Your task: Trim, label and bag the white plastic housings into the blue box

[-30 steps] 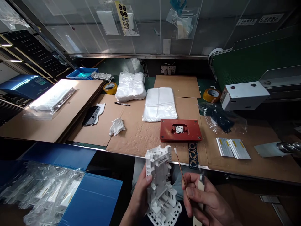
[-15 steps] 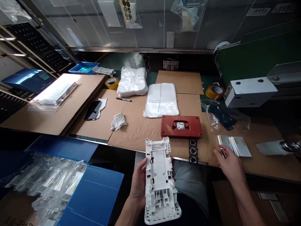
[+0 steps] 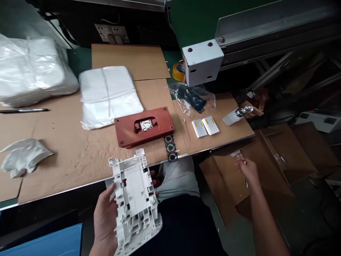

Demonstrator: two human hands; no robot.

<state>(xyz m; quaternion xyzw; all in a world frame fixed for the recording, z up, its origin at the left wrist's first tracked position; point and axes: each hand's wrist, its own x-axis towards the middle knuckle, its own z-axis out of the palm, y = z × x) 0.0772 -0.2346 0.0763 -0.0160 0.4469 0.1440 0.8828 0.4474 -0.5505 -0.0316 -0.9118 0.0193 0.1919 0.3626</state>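
Observation:
My left hand (image 3: 105, 217) is closed around the side of a white plastic housing (image 3: 137, 193), tilted with its ribbed, slotted face up, in front of the table edge. Some fingertips show on its far side. Out to the right, my right hand (image 3: 249, 172) hangs over an open cardboard box (image 3: 221, 177), its fingers pinched together. Whatever is in the pinch is too small to make out. A few pale strips (image 3: 237, 153) lie by those fingertips. On the table beyond the housing is a red fixture block (image 3: 160, 124) with a small white square part (image 3: 146, 125) in its recess.
A strip of black fan-shaped cutouts (image 3: 170, 147) overhangs the table edge. White labelled pieces (image 3: 199, 128), a bottle (image 3: 231, 117), a bagged dark part (image 3: 195, 99) and yellow tape (image 3: 178, 71) sit at right. Stacked plastic bags (image 3: 109, 94) and a glove (image 3: 25, 154) lie left.
My view has turned to the right. My right hand has moved from above the table by the labelled pieces to over the cardboard box. The housing stays in my left hand, now more tilted.

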